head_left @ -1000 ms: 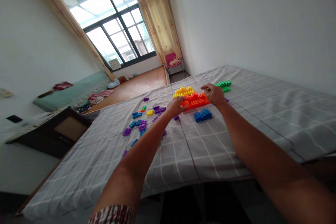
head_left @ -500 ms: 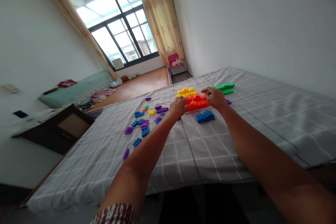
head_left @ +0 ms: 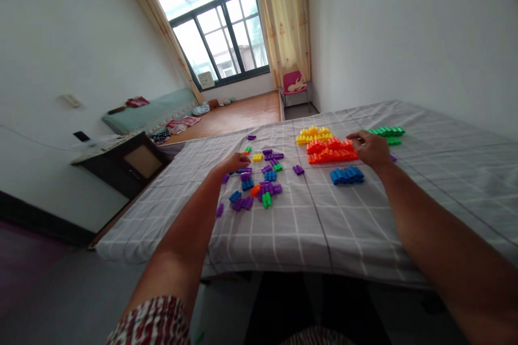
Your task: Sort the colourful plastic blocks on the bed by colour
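My left hand (head_left: 235, 163) hovers low over the loose plastic blocks on the left, fingers stretched out to the right with nothing visible in them. Near its fingertips are a small orange block (head_left: 245, 153), a green block (head_left: 248, 149) and a yellow block (head_left: 257, 158). Blue blocks (head_left: 247, 185) lie partly behind and below it. My right hand (head_left: 369, 147) is at the right end of the orange rows of joined blocks (head_left: 332, 156), its thumb and forefinger apart at their edge. Yellow rows (head_left: 313, 136) stand behind the orange ones, and a blue row (head_left: 347, 175) lies in front.
Green rows (head_left: 387, 132) lie beyond my right hand. Several purple blocks (head_left: 243, 204) and a green block (head_left: 266, 200) are scattered on the checked cloth (head_left: 283, 242). A dark cabinet (head_left: 129, 164) stands left, and a pink chair (head_left: 294, 81) at the back.
My left hand has left the orange rows and moved left to the loose blocks. My right hand stays at the orange rows' right end. The view has shifted, uncovering more loose blocks.
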{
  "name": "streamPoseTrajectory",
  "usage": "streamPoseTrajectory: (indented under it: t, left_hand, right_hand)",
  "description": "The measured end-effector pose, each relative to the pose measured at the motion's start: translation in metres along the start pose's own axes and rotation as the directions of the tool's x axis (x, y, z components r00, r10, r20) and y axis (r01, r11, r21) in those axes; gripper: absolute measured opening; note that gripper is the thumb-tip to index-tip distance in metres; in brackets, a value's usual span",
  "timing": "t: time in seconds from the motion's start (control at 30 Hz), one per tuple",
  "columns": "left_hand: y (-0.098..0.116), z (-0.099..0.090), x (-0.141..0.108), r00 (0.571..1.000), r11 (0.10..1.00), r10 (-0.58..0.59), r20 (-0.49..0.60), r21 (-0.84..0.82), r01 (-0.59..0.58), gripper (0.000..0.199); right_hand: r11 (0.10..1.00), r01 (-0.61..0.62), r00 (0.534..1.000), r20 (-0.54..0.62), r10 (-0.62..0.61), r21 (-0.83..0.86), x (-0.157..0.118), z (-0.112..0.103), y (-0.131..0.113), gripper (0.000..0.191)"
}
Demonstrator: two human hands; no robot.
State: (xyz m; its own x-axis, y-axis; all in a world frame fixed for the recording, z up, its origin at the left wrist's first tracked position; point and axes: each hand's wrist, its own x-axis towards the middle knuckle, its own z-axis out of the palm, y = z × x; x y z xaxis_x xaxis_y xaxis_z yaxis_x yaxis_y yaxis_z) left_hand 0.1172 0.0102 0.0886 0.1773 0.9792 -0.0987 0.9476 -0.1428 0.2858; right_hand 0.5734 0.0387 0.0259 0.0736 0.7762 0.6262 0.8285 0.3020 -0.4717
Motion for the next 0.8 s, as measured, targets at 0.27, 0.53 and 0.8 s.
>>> streamPoseTrajectory:
  t: [0.27,0.53,0.8]
  left_hand:
    - [0.015,0.016,-0.047,0.912,0.956,0.282,0.297,-0.166,-0.241,0.041]
    - [0.034,0.018,-0.023,0.966,0.931,0.256,0.034,-0.277,-0.237,0.03]
    - [0.161,0.062,0.032,0.969,0.674,0.198,-0.148,-0.697,-0.244,0.03]
  right_hand:
    - [1.0,-0.001,1.0,0.027,0.001,-0.028,-0.001,0.003,0.002,0.031]
    - [0.988,-0.074,0.997,0.047,0.068,0.133,0.001,0.002,-0.001,0.029]
    - [0.75,-0.146,0.912,0.381,-0.15,0.646,-0.008,0.002,-0.031,0.043]
